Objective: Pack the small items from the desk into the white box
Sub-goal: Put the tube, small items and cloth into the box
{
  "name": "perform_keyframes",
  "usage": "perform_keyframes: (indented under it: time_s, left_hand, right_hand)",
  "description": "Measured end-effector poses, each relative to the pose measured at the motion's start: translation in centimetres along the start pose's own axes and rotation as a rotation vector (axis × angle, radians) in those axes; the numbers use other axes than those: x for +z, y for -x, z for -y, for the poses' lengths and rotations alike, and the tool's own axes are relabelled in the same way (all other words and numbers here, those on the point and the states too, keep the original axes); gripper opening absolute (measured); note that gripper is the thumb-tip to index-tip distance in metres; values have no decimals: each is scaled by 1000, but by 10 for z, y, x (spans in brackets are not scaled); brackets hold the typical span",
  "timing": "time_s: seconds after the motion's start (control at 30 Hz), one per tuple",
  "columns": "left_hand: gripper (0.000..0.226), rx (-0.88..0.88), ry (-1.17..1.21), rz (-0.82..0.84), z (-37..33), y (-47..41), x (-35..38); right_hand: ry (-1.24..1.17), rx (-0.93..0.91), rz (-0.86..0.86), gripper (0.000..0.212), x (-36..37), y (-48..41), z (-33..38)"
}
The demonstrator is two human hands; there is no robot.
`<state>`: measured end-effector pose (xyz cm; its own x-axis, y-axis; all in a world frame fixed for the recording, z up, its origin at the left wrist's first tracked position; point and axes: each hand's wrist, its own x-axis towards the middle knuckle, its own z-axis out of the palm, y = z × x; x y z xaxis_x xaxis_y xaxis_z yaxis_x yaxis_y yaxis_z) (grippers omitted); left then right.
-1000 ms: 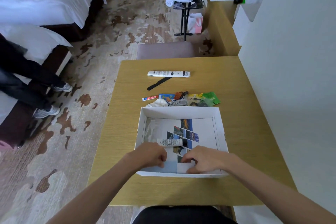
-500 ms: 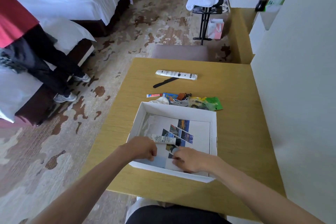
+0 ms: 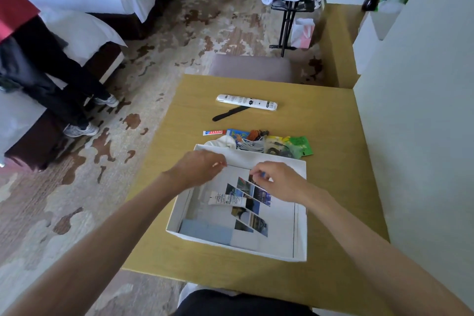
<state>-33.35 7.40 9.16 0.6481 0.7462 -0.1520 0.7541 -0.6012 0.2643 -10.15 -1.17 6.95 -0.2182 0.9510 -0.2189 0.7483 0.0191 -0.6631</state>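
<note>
The white box [image 3: 300,215] lies on the wooden desk [image 3: 336,187] in front of me. On its floor are a printed sheet with photos [image 3: 252,210] and a white tube [image 3: 225,199]. My left hand [image 3: 197,168] hovers over the box's far left corner, fingers loose, holding nothing. Over the far middle of the box, my right hand [image 3: 280,182] has curled fingers and nothing in it that I can see. Just behind the box sits a row of small items: a red-and-white tube [image 3: 213,132], a blue packet [image 3: 237,133], a white round piece [image 3: 225,141], a grey cable bundle [image 3: 252,146] and a green packet [image 3: 301,146].
Farther back on the desk lie a long white pack [image 3: 247,101] and a black strip [image 3: 229,113]. A padded stool [image 3: 250,68] stands at the desk's far edge. A white wall [image 3: 410,136] runs along the right. A person's legs [image 3: 51,79] are by the bed at left.
Both hands have lifted off the sheet at the box's near edge and moved forward to its far side. The tube stays in the box.
</note>
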Motion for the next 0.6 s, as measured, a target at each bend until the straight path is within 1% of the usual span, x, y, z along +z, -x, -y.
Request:
perform_keyframes:
  time_s: [0.1, 0.13, 0.2, 0.27, 0.37, 0.47, 0.53, 0.6]
  left_hand:
    - [21, 6, 35, -204, 15, -29, -8]
    - [20, 1, 53, -246, 21, -38, -9]
    - [20, -36, 90, -262, 34, -59, -7]
    - [20, -86, 166, -202, 51, -81, 1]
    - [23, -180, 248, -58, 82, -114, 16]
    - [23, -251, 234, 12, 111, -141, 36]
    - [26, -249, 198, 48, 126, -157, 49]
    - [32, -216, 142, 86, 133, -169, 60]
  right_hand:
    - [-33, 2, -138, 25, -18, -18, -2]
    - [-46, 4, -184, 24, -22, -25, -3]
    - [-71, 26, -239, 24, -27, -41, -3]
    - [-41, 53, -251, 22, -30, -62, -5]
    - [-20, 102, -215, 24, -29, -97, -9]
    - [36, 162, -121, 27, -25, -133, -18]
    - [72, 212, -62, 28, -22, -154, -25]
    - [109, 254, -45, 28, -17, -173, -32]
